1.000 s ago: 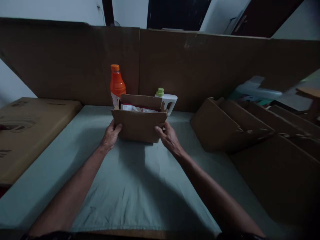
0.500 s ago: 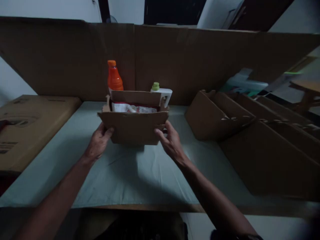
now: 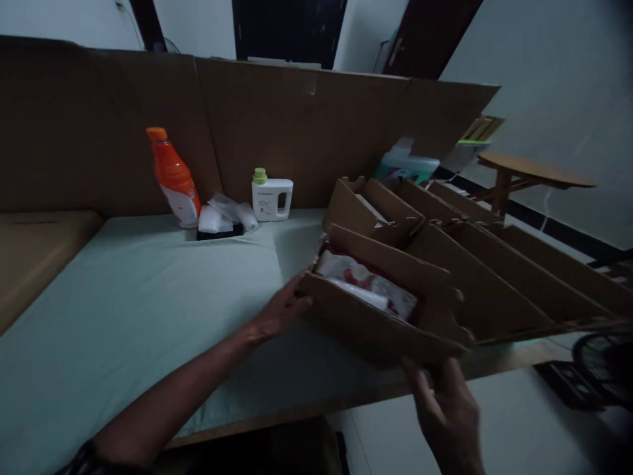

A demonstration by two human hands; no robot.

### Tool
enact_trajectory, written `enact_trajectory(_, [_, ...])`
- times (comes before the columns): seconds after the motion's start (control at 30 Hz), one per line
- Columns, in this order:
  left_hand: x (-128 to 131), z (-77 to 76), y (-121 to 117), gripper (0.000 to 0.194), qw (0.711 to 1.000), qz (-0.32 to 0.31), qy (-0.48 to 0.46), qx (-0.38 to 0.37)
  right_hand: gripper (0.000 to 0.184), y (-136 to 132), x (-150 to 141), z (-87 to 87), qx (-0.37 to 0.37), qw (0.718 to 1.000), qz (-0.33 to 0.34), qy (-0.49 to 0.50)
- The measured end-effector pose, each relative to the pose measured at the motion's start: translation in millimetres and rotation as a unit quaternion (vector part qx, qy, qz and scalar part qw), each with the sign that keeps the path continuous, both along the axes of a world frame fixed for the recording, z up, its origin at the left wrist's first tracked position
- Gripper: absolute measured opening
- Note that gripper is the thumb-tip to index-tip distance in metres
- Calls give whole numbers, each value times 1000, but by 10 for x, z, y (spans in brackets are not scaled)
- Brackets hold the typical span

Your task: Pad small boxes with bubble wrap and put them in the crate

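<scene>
I hold an open cardboard box at the table's right front edge, tilted over it. My left hand grips its left end, and my right hand grips its lower right corner from below. White and red packets lie inside the box. Behind it stands a second open cardboard box.
At the back of the grey-green table stand an orange bottle, a white jug with a green cap and several white packets. Cardboard sheets lean at the right. A cardboard wall closes the back.
The box has gone from the middle of the table, in front of the bottles, to the right front edge. Both hands went with it, and the view swung right.
</scene>
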State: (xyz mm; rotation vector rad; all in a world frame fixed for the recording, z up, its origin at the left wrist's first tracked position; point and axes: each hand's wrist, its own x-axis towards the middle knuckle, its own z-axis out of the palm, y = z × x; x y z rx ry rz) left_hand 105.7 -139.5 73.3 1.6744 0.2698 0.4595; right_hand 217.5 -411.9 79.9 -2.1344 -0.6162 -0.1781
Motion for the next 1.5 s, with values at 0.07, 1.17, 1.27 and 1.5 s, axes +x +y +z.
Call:
enact_trajectory(0.07, [300,12,-109,53,998,-55,-8,19,40,-234,-58,-117,4,996,-84,-10])
enact_trajectory(1.17, [1255,-531,-897,80,997,-57,-8,-49,28,-718,658,543,-46,973,-41,-223])
enact_trajectory(1.27, [1277,-564,-879,78,997,-61,-13,-47,21,-444,983,1170,-75,959,3,-272])
enact_trajectory(1.5, [1336,-572,-829,83,996,-76,-6,-54,35,688,1490,1660,-530,813,206,-127])
